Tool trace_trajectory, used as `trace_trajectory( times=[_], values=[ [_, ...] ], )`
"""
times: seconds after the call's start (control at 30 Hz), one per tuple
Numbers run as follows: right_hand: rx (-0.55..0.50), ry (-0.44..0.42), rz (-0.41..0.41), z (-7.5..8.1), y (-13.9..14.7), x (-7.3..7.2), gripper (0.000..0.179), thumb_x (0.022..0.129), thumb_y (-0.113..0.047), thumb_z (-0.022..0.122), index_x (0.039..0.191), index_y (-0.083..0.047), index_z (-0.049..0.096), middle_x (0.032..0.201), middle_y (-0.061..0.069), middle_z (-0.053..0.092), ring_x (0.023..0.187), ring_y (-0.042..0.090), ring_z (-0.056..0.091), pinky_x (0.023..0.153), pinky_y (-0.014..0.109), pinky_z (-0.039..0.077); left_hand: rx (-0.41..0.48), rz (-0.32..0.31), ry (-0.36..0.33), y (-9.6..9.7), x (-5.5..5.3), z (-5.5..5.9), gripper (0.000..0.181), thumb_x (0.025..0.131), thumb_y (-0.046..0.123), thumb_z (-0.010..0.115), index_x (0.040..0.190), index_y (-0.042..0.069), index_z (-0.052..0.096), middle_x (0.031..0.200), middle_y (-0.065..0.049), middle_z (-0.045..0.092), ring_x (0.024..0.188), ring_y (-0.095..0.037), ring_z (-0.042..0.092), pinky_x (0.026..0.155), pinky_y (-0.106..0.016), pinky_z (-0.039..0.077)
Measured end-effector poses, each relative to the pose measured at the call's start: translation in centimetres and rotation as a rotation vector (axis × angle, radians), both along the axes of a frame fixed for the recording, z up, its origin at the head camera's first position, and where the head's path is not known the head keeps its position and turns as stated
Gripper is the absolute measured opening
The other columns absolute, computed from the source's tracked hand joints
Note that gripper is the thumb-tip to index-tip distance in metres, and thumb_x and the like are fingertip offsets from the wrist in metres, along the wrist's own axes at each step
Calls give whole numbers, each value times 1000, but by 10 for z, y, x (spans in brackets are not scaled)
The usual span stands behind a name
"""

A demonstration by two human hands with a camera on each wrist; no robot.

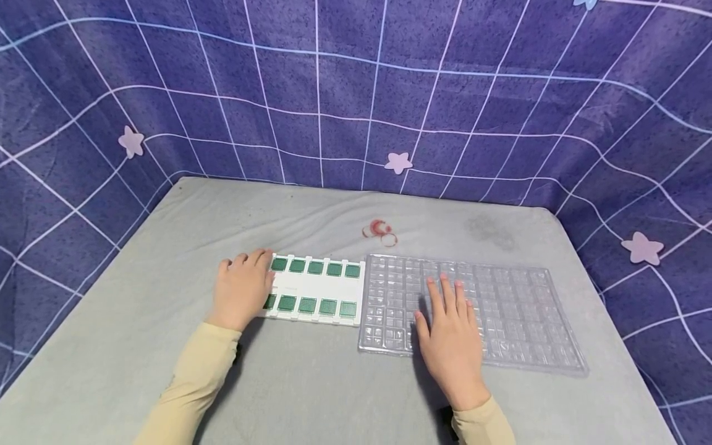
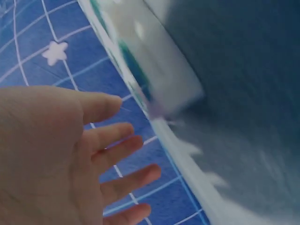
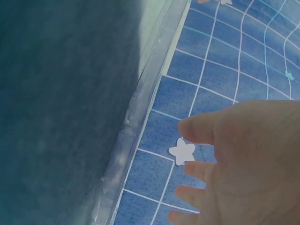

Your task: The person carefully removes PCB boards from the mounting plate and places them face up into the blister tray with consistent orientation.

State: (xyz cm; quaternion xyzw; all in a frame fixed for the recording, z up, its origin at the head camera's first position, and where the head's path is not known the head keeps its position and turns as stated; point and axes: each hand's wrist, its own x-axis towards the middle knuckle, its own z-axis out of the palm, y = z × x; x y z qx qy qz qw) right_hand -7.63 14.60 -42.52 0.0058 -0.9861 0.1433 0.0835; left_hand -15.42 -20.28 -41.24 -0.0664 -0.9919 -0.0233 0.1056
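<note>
A white tray (image 1: 319, 287) lies left of centre in the head view, with two rows of square green chips (image 1: 308, 305) along its long sides. My left hand (image 1: 240, 290) is over the tray's left end and hides part of it. In the left wrist view, the fingers of that hand (image 2: 61, 145) are spread and relaxed, with nothing between them. To the right, a clear plastic tray (image 1: 523, 315) with many small square pockets lies flat. Above its left half, my right hand (image 1: 452, 346) extends with straight fingers, and the right wrist view shows its palm (image 3: 258, 154) bare.
Grey cloth covers the table (image 1: 311, 383). A red stain-like mark (image 1: 381, 230) shows on it behind the trays. Blue curtains (image 1: 345, 93) with a pale grid and stars enclose the back and sides. The two trays sit edge to edge.
</note>
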Motion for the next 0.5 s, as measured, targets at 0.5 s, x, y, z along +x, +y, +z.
trace_trajectory(
  times=[0.5],
  values=[
    [-5,42,6,2,-1,0,62,102,-32,58,156,-8,40,166,17,33,155,43,26,121,61,28,65,-78,-177,-18,-11,-7,49,107,29,49,151,7,49,149,-15,55,136,-39,51,108,-63,31]
  ],
)
